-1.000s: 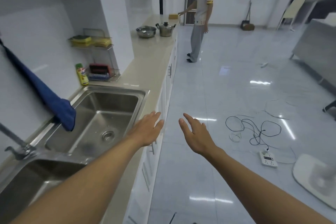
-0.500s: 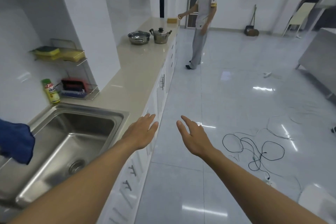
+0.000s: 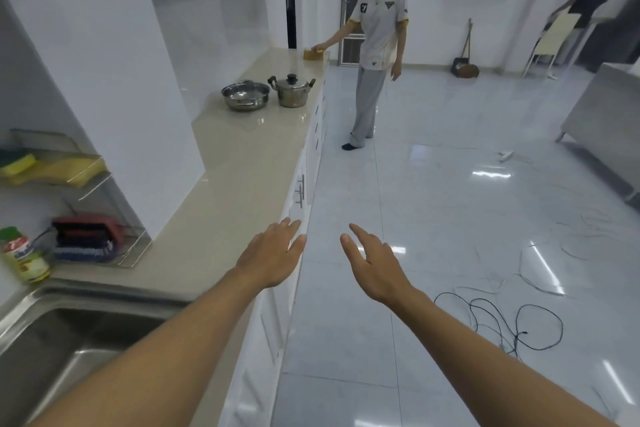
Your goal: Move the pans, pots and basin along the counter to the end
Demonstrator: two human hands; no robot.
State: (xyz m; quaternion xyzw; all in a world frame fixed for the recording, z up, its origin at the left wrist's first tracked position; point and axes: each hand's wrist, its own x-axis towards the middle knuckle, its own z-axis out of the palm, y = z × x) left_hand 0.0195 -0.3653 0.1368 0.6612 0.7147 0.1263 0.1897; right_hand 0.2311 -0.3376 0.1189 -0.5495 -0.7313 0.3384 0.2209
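Note:
A wide steel basin (image 3: 245, 95) and a lidded steel pot (image 3: 293, 90) with black handles stand side by side far down the beige counter (image 3: 221, 191). My left hand (image 3: 272, 255) hovers over the counter's front edge, fingers straight, holding nothing. My right hand (image 3: 372, 262) is stretched out over the floor beside it, fingers spread and empty. Both hands are well short of the basin and pot.
A person (image 3: 375, 55) stands by the counter's far end, one hand on a yellow box (image 3: 313, 54). A steel sink (image 3: 69, 340) lies at lower left, with a wire rack (image 3: 93, 239), sponges (image 3: 20, 163) and a bottle (image 3: 26, 258). Black cables (image 3: 502, 319) lie on the floor.
I have moved forward along the counter; the sink has slid back toward me and the basin and pot appear nearer. Both hands stay outstretched and empty.

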